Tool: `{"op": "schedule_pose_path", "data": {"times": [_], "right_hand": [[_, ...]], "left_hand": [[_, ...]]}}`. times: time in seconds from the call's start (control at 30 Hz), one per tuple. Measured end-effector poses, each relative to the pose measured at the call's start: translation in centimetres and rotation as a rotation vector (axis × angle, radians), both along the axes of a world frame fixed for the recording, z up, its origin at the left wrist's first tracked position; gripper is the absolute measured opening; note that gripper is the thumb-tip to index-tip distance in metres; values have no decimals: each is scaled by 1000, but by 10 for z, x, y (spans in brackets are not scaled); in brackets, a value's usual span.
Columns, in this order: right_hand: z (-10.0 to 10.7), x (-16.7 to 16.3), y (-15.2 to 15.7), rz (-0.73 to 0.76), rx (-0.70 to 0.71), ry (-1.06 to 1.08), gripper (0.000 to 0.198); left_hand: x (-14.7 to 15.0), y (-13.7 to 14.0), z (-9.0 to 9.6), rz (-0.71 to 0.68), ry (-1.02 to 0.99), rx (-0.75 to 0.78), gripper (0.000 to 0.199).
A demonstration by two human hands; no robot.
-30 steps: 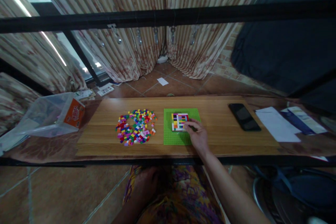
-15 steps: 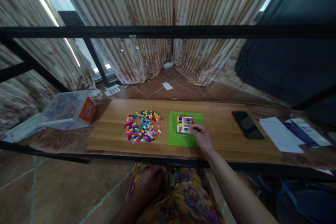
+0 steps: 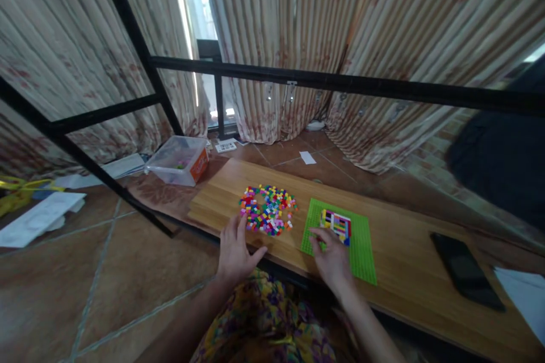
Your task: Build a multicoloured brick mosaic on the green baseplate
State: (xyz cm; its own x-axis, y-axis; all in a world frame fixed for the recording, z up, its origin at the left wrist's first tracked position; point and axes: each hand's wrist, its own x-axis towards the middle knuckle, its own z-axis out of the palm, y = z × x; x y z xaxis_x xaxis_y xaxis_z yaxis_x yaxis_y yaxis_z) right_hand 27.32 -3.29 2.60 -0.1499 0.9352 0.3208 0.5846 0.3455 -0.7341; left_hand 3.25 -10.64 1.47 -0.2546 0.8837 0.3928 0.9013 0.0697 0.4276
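My left hand (image 3: 237, 250) is open at the table's front edge, fingers stretched toward a pile of small coloured toy bricks (image 3: 268, 212) and the thumb spread to the right. Its fingertips are at the pile's near left side. My right hand (image 3: 332, 258) is over a green baseplate (image 3: 361, 255), thumb and forefinger curled together in a pinch. Whatever lies between those fingertips is too small to make out. Just beyond that hand, a low block of joined bricks (image 3: 340, 224), with white, yellow, purple, red and blue parts, sits on the baseplate. The hand hides its near left part.
A black phone (image 3: 466, 269) lies on the wooden board (image 3: 404, 261), with white paper (image 3: 522, 295) to its right. A clear plastic box (image 3: 170, 161) with an orange label stands at the left. A black metal rail (image 3: 264, 74) crosses beyond the table.
The view has turned left and tilted. My left hand has risen from my lap to the brick pile. My right hand has shifted from the brick block's right side to its near left side.
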Motion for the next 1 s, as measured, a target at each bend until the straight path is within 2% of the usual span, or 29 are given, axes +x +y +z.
{"op": "schedule_pose_path", "data": {"times": [0.17,0.33,0.6,0.77,1.0], "right_hand": [[-7,-41,9,73,-44,-262,28],[-11,-53,26,77,-62,-311,26],[-21,-57,41,39,-93,-277,20],[-22,-58,46,3,-62,-311,14],[-22,-57,47,10,-49,-297,13]], "left_hand": [[3,28,0,60,137,-143,102],[7,49,-3,77,177,-201,108],[13,72,-7,21,188,-134,107],[17,84,-9,5,177,-111,106],[22,89,-7,-44,189,-63,92]]}}
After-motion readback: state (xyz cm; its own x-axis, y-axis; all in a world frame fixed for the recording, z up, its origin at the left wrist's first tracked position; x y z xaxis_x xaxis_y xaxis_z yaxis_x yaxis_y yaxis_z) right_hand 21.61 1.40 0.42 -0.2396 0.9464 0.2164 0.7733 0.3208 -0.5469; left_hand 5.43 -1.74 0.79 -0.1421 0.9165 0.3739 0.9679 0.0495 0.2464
